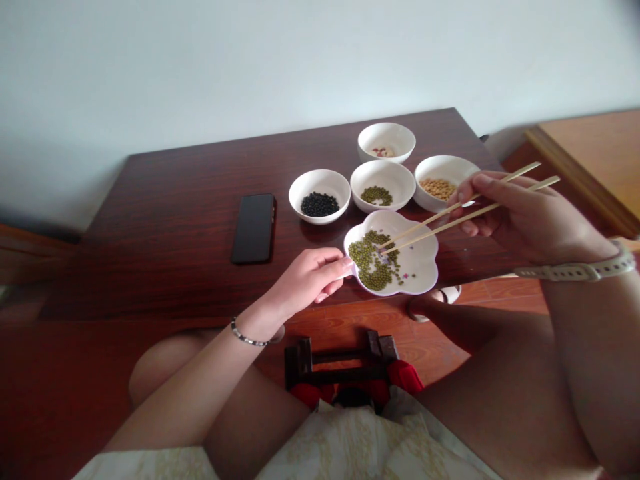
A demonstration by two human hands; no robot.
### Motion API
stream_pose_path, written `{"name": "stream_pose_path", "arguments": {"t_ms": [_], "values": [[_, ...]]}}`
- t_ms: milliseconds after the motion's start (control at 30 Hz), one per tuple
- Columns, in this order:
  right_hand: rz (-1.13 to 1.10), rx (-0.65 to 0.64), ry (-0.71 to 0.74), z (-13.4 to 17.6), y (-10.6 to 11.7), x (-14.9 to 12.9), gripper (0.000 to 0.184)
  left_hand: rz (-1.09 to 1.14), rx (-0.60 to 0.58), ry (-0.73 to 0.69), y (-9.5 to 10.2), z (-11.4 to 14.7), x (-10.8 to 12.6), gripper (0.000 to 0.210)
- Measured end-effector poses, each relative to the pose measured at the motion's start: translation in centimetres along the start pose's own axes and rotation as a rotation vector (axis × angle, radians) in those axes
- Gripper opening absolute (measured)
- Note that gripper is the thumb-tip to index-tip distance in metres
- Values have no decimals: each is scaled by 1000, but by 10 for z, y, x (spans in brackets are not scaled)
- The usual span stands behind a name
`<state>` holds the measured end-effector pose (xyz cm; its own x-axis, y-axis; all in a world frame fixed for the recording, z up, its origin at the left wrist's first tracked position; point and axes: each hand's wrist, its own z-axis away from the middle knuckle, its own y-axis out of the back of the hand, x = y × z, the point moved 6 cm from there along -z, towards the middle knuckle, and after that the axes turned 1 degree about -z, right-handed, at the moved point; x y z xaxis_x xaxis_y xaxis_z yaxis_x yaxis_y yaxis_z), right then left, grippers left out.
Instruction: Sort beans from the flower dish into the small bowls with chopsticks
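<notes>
Head view: what do we think could go wrong from here?

"We worry first about the flower-shaped dish (425, 263). The left hand (320, 277) has thumb and fingers clamped on its handle, at the near edge of the dark table (165, 220). We can't tell whether the tabletop bears any of its weight, so a slackened pinch could tip it and spill the small green beans (375, 273)."

"And the right hand (520, 213)?"

"Its fingers are closed on the chopsticks (435, 231), whose tips reach into the dish. We can't make out whether they grip a bean. The beans look round and smooth, so we judge that a hard squeeze could shoot one out."

"How does the dish look to us?"

"White inside, with lobed walls, a lilac-tinted rim and a few coloured marks. The beans crowd toward the handle side, leaving the lobes opposite nearly bare. Beyond it we see the bowl of black beans (320, 179), the bowl of green beans (383, 173) and the bowl of tan beans (447, 167)"
</notes>
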<state>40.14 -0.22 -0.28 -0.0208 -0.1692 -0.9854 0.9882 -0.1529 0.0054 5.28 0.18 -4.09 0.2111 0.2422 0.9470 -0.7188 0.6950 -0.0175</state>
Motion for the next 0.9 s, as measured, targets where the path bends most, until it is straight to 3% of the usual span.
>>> {"name": "stream_pose_path", "arguments": {"t_ms": [567, 900], "values": [[-11, 9, 41, -3, 2, -1, 35, -33, 5, 5, 1, 0, 3, 44], [-266, 214, 206, -20, 26, -3, 25, -34, 4, -8, -1, 2, 2, 43]]}}
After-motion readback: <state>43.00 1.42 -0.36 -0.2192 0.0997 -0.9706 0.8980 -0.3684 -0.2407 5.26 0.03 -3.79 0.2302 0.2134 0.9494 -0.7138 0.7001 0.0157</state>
